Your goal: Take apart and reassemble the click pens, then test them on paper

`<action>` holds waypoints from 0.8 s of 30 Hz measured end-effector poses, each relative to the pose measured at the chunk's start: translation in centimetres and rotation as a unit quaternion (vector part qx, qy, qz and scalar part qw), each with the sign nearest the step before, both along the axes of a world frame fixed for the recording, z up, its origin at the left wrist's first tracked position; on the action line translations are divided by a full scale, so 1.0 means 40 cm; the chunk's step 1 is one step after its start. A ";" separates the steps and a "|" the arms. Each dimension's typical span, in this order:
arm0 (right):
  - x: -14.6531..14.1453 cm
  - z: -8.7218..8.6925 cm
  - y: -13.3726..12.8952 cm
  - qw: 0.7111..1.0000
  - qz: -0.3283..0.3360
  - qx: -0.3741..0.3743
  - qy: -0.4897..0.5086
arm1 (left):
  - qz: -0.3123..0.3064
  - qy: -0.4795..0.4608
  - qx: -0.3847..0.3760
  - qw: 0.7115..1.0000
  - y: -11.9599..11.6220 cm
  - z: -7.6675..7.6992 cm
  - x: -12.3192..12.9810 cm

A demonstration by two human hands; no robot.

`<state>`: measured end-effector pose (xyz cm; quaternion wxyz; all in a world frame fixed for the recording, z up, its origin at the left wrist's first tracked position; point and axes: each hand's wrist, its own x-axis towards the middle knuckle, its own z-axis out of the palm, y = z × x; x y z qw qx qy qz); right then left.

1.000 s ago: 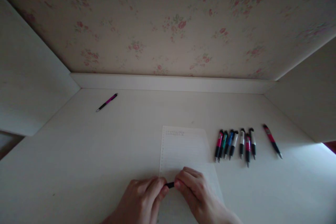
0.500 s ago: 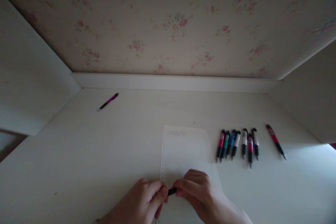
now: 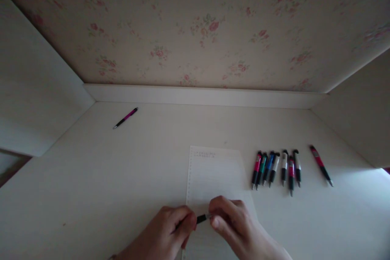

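Observation:
Both of my hands are over the lower part of a lined sheet of paper [image 3: 217, 178] with a perforated left edge and faint writing at its top. My left hand [image 3: 170, 227] is closed around a pen [image 3: 201, 218], hiding most of its barrel. Its black grip section and silvery tip stick out to the right. At that tip, the curled thumb and fingers of my right hand [image 3: 236, 223] pinch the pen's end.
Right of the paper lie several pens [image 3: 269, 168] side by side in red, green, blue and white. Farther right is a red and black pen [image 3: 321, 165]. A purple and black pen [image 3: 125, 118] lies at the back left. White side panels and a floral wall [image 3: 195, 48] enclose the white desk [image 3: 122, 170].
My right hand has shifted slightly right along the pen, so more of the black grip and the silvery tip now show. My left hand stays nearly in place.

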<state>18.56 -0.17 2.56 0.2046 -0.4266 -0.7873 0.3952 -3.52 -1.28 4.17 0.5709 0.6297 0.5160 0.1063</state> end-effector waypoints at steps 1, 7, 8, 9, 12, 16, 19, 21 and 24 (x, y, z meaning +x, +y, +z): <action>-0.002 -0.002 -0.001 1.000 -0.005 -0.007 -0.010 | -0.001 0.000 0.006 1.000 -0.001 -0.002 0.002; -0.015 -0.008 -0.005 0.999 0.013 0.021 -0.020 | -0.004 0.006 0.011 1.000 -0.009 -0.005 0.001; -0.015 -0.008 -0.006 0.999 0.016 0.030 -0.012 | -0.005 0.007 0.011 1.000 -0.010 -0.006 0.000; -0.014 -0.008 -0.006 0.999 0.017 0.036 -0.004 | -0.006 0.007 0.009 1.000 -0.010 -0.007 -0.001; -0.008 -0.008 -0.004 0.999 0.023 0.040 0.009 | -0.002 0.016 0.016 1.000 -0.011 -0.010 -0.004; 0.001 -0.010 0.002 0.999 0.044 0.029 0.011 | -0.002 0.021 0.028 0.999 -0.013 -0.008 -0.004; 0.003 -0.007 0.004 0.998 0.053 0.011 0.028 | 0.000 0.011 0.004 1.000 -0.012 -0.005 -0.003; 0.002 -0.001 0.004 0.997 0.059 -0.005 0.047 | 0.003 0.006 0.002 1.000 -0.010 -0.003 -0.003; -0.002 0.007 0.003 0.998 0.041 -0.033 0.046 | 0.010 -0.001 -0.003 1.000 -0.007 -0.002 -0.002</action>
